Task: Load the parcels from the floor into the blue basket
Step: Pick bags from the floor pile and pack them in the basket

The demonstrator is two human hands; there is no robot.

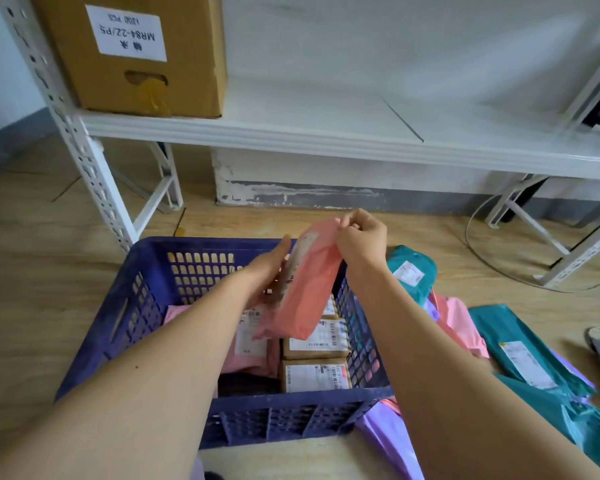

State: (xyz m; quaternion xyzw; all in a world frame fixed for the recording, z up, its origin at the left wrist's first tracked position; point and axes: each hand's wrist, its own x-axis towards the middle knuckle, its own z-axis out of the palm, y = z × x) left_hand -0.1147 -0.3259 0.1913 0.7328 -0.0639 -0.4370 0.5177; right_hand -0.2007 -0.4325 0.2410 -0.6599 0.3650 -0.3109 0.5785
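Fingers [351, 221] of the right hand [361, 242] pinch the top of the pink parcel [307, 292] while the left hand [269, 268] holds its left edge, above the blue basket [146, 251]. Teal parcels [520, 355] lie on the wooden floor [32, 271] at right (white shelf [326, 136] with a cardboard box [136, 81] beyond).

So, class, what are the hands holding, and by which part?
A salmon-pink plastic mailer parcel: the right hand pinches its top corner, and the left hand holds its labelled left side.
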